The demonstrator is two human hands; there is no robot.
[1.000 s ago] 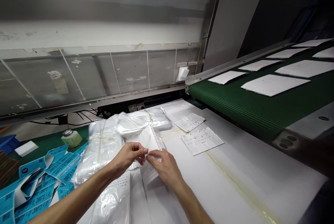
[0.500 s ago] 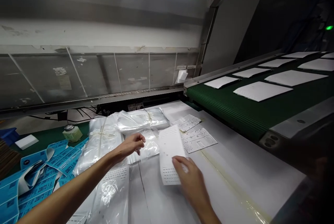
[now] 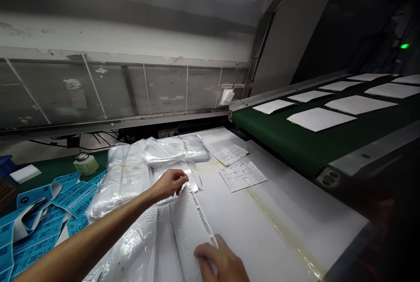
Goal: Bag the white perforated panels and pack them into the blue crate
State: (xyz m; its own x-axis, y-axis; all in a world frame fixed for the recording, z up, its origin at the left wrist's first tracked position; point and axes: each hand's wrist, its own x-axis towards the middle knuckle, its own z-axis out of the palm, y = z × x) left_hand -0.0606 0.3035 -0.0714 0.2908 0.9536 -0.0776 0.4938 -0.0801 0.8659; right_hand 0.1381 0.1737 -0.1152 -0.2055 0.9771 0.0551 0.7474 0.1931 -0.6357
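Note:
A thin white circuit board [image 3: 188,225], dotted with small holes and notched along one long edge, is tilted up above the papered worktop. My right hand [image 3: 223,258] grips its near end, thumb and fingers on either side. At the far corner my left hand [image 3: 172,182] is closed in a pinch, its fingertips partly hiding that corner. Two smaller white printed boards [image 3: 243,177] [image 3: 230,154] lie flat to the right. Beneath and left of the held board is a clear plastic bag [image 3: 136,247] over white dashed boards.
Tied bundles of clear plastic bags [image 3: 126,170] lie at the left. Beyond them are blue printed label strips [image 3: 42,238] and a small glass jar with a metal lid [image 3: 85,164]. A green conveyor belt [image 3: 278,128] carrying several white boards [image 3: 321,119] runs along the right.
The board has come nearer and left, turning from face-on to a steep tilt. My right hand moved down with it, and my left hand has closed at its far corner.

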